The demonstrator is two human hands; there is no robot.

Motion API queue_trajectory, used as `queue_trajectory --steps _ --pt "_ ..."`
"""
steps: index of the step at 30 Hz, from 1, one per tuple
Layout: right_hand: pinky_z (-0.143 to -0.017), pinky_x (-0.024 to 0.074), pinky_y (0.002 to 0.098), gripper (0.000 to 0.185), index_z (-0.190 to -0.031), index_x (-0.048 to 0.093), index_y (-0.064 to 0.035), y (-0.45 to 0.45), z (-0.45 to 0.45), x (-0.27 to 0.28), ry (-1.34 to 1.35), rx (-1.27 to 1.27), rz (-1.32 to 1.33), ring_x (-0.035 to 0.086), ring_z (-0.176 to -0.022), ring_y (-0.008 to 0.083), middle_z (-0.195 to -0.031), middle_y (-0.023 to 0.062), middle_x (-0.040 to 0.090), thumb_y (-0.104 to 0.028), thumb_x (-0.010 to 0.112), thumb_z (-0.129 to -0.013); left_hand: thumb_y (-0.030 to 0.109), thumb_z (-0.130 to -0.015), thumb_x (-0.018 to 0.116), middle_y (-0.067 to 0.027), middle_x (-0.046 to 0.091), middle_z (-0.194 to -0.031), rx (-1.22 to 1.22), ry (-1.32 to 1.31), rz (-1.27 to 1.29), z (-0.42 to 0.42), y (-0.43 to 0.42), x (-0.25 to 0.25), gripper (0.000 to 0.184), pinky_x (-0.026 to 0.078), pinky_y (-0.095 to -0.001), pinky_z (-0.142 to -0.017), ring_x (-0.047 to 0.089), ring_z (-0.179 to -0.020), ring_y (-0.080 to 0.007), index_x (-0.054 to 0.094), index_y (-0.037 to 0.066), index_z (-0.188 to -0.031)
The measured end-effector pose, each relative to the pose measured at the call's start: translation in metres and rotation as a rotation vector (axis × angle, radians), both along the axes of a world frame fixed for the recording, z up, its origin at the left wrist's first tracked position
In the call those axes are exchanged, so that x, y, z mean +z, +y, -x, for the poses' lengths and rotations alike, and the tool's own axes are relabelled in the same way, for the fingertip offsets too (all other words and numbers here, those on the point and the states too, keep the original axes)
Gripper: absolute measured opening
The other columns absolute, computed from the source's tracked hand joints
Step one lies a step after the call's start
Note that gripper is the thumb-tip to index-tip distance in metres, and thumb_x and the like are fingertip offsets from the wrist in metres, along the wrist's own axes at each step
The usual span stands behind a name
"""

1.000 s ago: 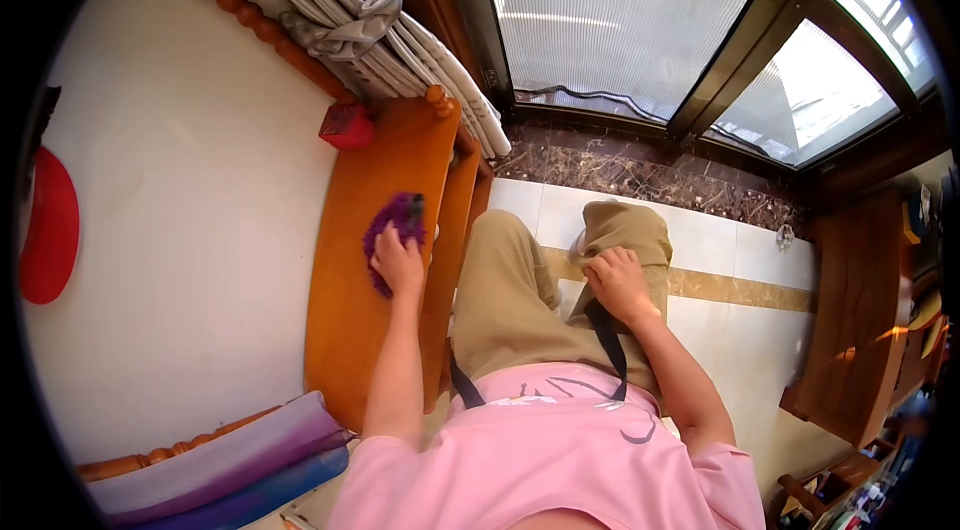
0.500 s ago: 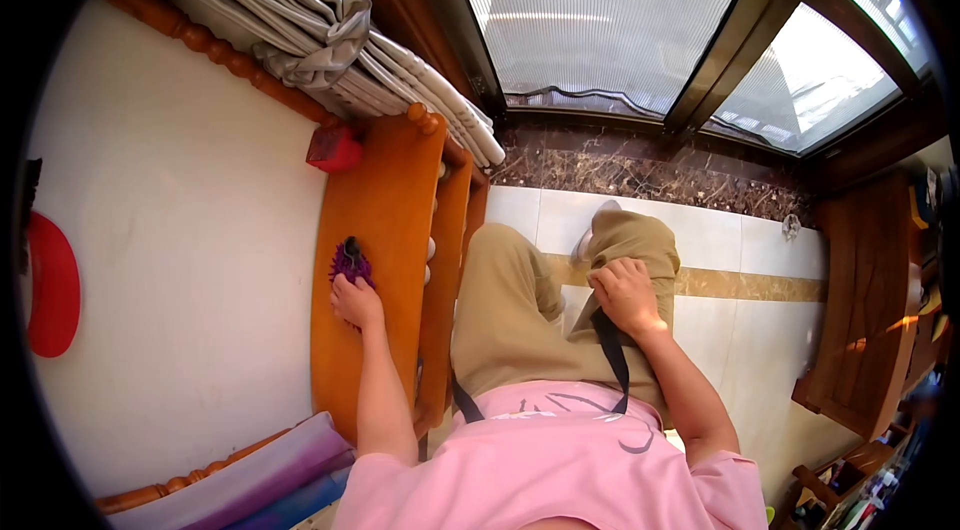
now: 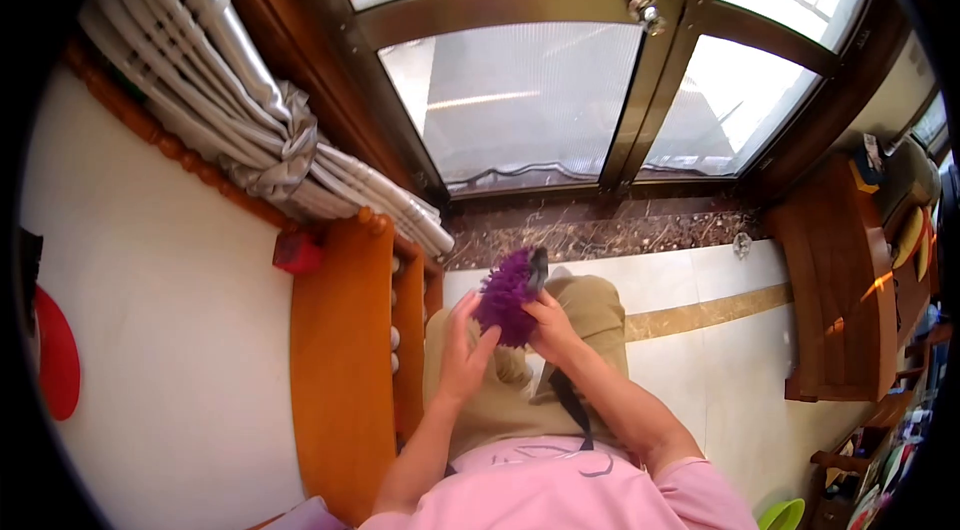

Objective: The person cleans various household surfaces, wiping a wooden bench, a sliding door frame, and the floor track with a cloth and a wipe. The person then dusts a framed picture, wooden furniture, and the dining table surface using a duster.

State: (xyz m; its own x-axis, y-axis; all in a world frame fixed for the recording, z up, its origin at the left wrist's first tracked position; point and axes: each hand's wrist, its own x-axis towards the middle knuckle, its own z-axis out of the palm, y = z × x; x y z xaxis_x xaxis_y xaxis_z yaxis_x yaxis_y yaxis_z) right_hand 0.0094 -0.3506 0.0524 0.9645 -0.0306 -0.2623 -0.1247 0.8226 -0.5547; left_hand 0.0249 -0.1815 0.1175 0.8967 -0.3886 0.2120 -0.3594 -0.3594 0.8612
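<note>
A purple shaggy chenille duster (image 3: pixel 508 298) with a dark grey end is held up in front of my knees. My right hand (image 3: pixel 553 330) grips it from the right, thumb lying near the dark end. On its other side, my left hand (image 3: pixel 464 355) has its fingers and thumb around the lower left part of the shaggy strands. Both hands are over my lap, above the tan trousers (image 3: pixel 500 405).
To the left stands a wooden cabinet (image 3: pixel 340 370) with a red box (image 3: pixel 297 252) at its far end. Ahead are a glass door (image 3: pixel 520 100) and a tied-back grey curtain (image 3: pixel 290 145). A wooden bench (image 3: pixel 835 290) is at the right, a green basin (image 3: pixel 782 514) lower right.
The purple duster has been lifted off the cabinet top and brought over my lap. My right hand has left my knee and taken hold of it. The view has tilted up toward the door.
</note>
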Motion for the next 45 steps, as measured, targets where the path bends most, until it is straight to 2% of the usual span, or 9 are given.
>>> queue_trajectory --steps 7,14,16,18,26,33,37,41,45 --pt "-0.106 0.0437 0.0482 0.036 -0.132 0.051 -0.0056 -0.068 -0.053 0.003 0.131 -0.193 -0.292 0.058 -0.118 0.0296 -0.129 0.0143 0.060 -0.024 0.042 -0.102 0.021 -0.085 0.067 -0.0183 0.053 -0.126 0.148 -0.074 -0.827 0.055 0.082 -0.049 0.050 0.035 -0.0433 -0.104 0.049 -0.118 -0.0340 0.052 0.003 -0.130" --pt "-0.103 0.0458 0.0452 0.032 -0.130 0.052 -0.0103 -0.167 -0.090 0.054 -0.124 -0.454 -0.189 0.058 -0.115 0.0258 -0.124 0.0097 0.061 -0.016 0.047 -0.099 0.020 -0.088 0.065 -0.0071 0.066 -0.099 -0.021 0.156 -0.694 0.026 0.103 -0.057 0.023 0.046 -0.0346 -0.084 0.059 -0.097 -0.0239 0.067 0.007 -0.107" --pt "-0.102 0.0462 0.0469 0.032 -0.130 0.052 -0.0102 -0.197 -0.087 0.072 -0.167 -0.505 -0.127 0.058 -0.114 0.0263 -0.122 0.0095 0.061 -0.016 0.049 -0.098 0.023 -0.091 0.066 -0.0006 0.065 -0.087 -0.241 0.990 -0.327 0.028 0.115 -0.008 0.021 0.046 -0.0283 -0.073 0.058 -0.081 -0.0133 0.068 0.007 -0.104" --pt "-0.101 0.0467 0.0470 0.031 -0.128 0.053 -0.0104 -0.229 -0.083 0.073 -0.171 -0.568 -0.070 0.058 -0.113 0.0264 -0.122 0.0096 0.061 -0.016 0.051 -0.098 0.020 -0.094 0.065 0.0036 0.065 -0.095 -0.429 1.227 -0.439 0.031 0.127 0.018 0.019 0.046 -0.0226 -0.080 0.055 -0.090 -0.0050 0.068 0.004 -0.104" --pt "-0.095 0.0511 0.0406 0.028 -0.124 0.054 -0.0070 -0.311 -0.126 0.107 -0.257 -0.818 0.212 0.063 -0.105 0.0254 -0.115 0.0095 0.064 -0.005 0.054 -0.096 0.029 -0.096 0.061 0.0020 0.065 -0.099 -0.552 1.226 -0.571 -0.034 0.020 0.050 0.031 0.047 -0.0224 -0.077 0.056 -0.089 -0.0064 0.065 0.009 -0.119" --pt "-0.088 0.0493 0.0289 0.027 -0.120 0.057 -0.0065 -0.386 -0.271 0.081 -0.377 -1.110 0.784 0.061 -0.099 0.0135 -0.111 0.0021 0.064 -0.008 0.063 -0.094 0.023 -0.097 0.059 -0.0035 0.064 -0.099 -0.593 1.008 -0.166 -0.153 -0.113 -0.115 0.026 0.047 -0.0266 -0.079 0.057 -0.090 -0.0111 0.063 0.002 -0.112" --pt "-0.091 0.0442 0.0325 0.044 -0.124 0.052 0.0010 -0.414 -0.321 -0.022 0.147 -1.479 1.482 0.056 -0.099 0.0190 -0.111 0.0076 0.058 -0.012 0.070 -0.085 0.022 -0.097 0.060 0.0008 0.062 -0.096 -0.442 1.093 -0.126 -0.174 -0.144 -0.183 0.026 0.045 -0.0248 -0.081 0.055 -0.089 -0.0082 0.063 0.004 -0.115" --pt "-0.090 0.0448 0.0305 0.043 -0.126 0.052 -0.0016 -0.408 -0.322 -0.084 0.211 -1.480 1.345 0.055 -0.099 0.0175 -0.110 0.0057 0.058 -0.009 0.067 -0.087 0.020 -0.097 0.060 -0.0008 0.064 -0.102 -0.464 1.064 -0.152 -0.200 -0.170 -0.180 0.024 0.045 -0.0249 -0.085 0.056 -0.096 -0.0088 0.062 0.003 -0.114" --pt "-0.089 0.0443 0.0314 0.033 -0.117 0.056 -0.0031 -0.397 -0.321 -0.111 0.051 -1.372 0.473 0.056 -0.098 0.0169 -0.111 0.0057 0.058 -0.004 0.065 -0.085 0.023 -0.095 0.062 -0.0055 0.066 -0.105 -0.445 1.011 -0.149 -0.208 -0.203 -0.204 0.028 0.047 -0.0289 -0.087 0.059 -0.099 -0.0140 0.062 0.003 -0.115"
